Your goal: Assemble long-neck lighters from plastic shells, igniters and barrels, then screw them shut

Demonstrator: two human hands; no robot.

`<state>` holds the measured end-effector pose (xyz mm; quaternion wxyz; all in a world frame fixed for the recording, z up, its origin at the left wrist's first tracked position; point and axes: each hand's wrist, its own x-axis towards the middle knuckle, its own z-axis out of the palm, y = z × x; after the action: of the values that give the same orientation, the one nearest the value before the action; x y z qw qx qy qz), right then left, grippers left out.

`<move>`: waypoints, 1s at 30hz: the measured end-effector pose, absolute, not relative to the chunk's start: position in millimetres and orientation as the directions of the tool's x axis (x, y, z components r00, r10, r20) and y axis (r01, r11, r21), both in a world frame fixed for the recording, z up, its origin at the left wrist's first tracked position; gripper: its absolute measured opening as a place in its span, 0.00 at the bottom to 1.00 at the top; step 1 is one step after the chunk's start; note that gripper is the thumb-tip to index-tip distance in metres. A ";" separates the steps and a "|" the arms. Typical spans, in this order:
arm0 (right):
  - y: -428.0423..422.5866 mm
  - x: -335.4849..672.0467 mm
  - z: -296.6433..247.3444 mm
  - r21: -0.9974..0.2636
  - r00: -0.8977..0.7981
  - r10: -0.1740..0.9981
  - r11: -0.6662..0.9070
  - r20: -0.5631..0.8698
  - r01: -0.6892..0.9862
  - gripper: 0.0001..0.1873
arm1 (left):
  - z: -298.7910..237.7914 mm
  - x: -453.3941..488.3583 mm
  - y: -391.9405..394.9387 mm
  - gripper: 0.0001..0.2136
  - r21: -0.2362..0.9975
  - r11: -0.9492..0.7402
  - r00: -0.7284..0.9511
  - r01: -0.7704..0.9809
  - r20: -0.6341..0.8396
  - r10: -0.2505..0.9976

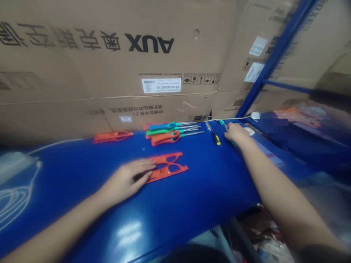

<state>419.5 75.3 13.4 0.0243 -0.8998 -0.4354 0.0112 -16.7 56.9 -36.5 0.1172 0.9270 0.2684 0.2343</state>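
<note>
Two orange-red lighter casing halves (172,168) lie side by side on the blue tabletop, their insides facing up. My left hand (134,177) has its fingers on the upper half and its thumb on the lower one, at their left ends. Farther right, my right hand (236,133) is closed at the back of the table, over something mostly hidden. A small green piece (221,122) shows just beyond its fingertips, and a bit of green peeks out below the palm. Left of that hand lies a screwdriver (216,138) with a yellow and black handle.
Several long-nosed lighters (166,138) in blue, green and orange lie near the cardboard wall (109,80). Another orange casing (113,136) sits left of them. A white cable (16,201) is coiled at the left. A blue metal post (270,69) rises behind on the right.
</note>
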 end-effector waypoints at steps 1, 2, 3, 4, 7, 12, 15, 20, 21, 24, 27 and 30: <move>76.3 419.9 11.9 -0.056 0.625 0.781 -0.624 -0.007 0.779 0.22 | -36.7 -17.4 57.2 0.14 0.347 -0.827 0.747 0.442 0.369 0.554; 77.2 419.7 10.5 -0.059 0.629 0.778 -0.628 -0.011 0.776 0.23 | -36.8 -18.2 57.5 0.14 0.352 -0.824 0.746 0.444 0.364 0.557; 78.0 419.1 9.1 -0.064 0.634 0.774 -0.633 -0.011 0.772 0.24 | -36.8 -18.9 57.8 0.14 0.356 -0.822 0.745 0.445 0.362 0.561; 78.7 418.5 7.9 -0.070 0.640 0.768 -0.639 -0.007 0.766 0.25 | -36.8 -19.7 58.1 0.15 0.360 -0.820 0.741 0.446 0.365 0.563; 79.9 417.8 6.2 -0.100 0.656 0.754 -0.652 0.016 0.752 0.25 | -37.0 -21.6 58.9 0.15 0.358 -0.821 0.728 0.444 0.390 0.564; 77.6 420.6 9.7 -0.192 0.676 0.734 -0.655 0.066 0.731 0.20 | -37.3 -22.4 59.7 0.14 0.336 -0.836 0.735 0.435 0.403 0.545; 75.7 421.7 12.2 -0.274 0.673 0.731 -0.628 0.112 0.728 0.18 | -35.5 -23.3 60.2 0.14 0.310 -0.846 0.751 0.433 0.394 0.529; 77.4 413.6 13.3 -0.479 0.584 0.791 -0.447 0.183 0.756 0.11 | -28.3 -31.0 64.1 0.14 0.186 -0.901 0.829 0.393 0.353 0.434; 77.9 409.0 13.4 -0.526 0.554 0.812 -0.394 0.187 0.754 0.10 | -26.5 -33.2 65.4 0.14 0.168 -0.909 0.841 0.381 0.346 0.416; 76.3 388.0 13.7 -0.662 0.432 0.889 -0.231 0.155 0.713 0.07 | -21.0 -39.9 69.2 0.13 0.143 -0.923 0.867 0.357 0.318 0.384; 67.6 358.9 13.5 -0.778 0.240 0.968 -0.095 0.073 0.621 0.09 | -13.5 -46.8 71.1 0.13 0.131 -0.926 0.883 0.354 0.281 0.377; 53.6 329.4 12.3 -0.850 0.037 0.999 0.000 0.023 0.527 0.14 | -5.2 -51.1 69.3 0.13 0.127 -0.921 0.881 0.369 0.266 0.390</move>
<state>329.4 53.6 12.3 0.3574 -0.6251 -0.6104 0.3302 -51.1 69.3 -5.2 0.0365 0.9692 0.1960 0.1448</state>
